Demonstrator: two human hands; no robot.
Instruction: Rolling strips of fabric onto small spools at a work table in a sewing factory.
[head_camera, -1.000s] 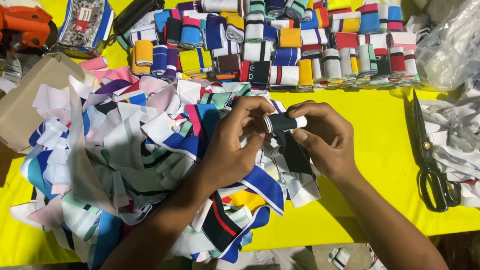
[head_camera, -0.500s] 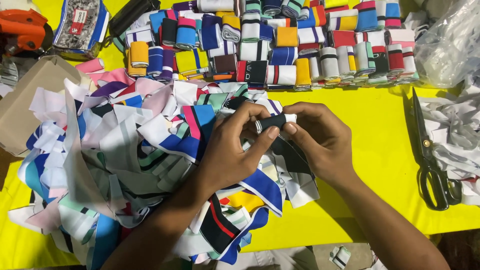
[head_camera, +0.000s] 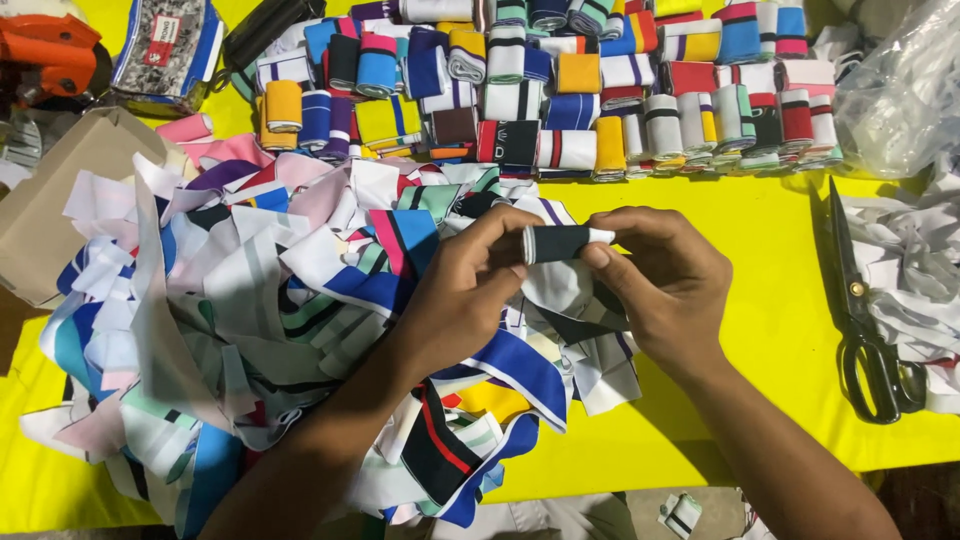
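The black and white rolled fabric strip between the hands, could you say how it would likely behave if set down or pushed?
The black and white rolled fabric strip probably weighs little: fingertips of the left hand and right hand hold it. It looks soft and may unroll if released. Being cylindrical, it could roll on the yellow table cover.

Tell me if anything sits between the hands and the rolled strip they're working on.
Nothing visible does. The left hand and right hand both pinch the black-and-white rolled strip directly, held above the pile of loose strips.

Black-and-white fabric roll (head_camera: 558, 242), yellow table cover (head_camera: 760, 300), black scissors (head_camera: 862, 312), multicoloured striped scraps (head_camera: 300, 300)
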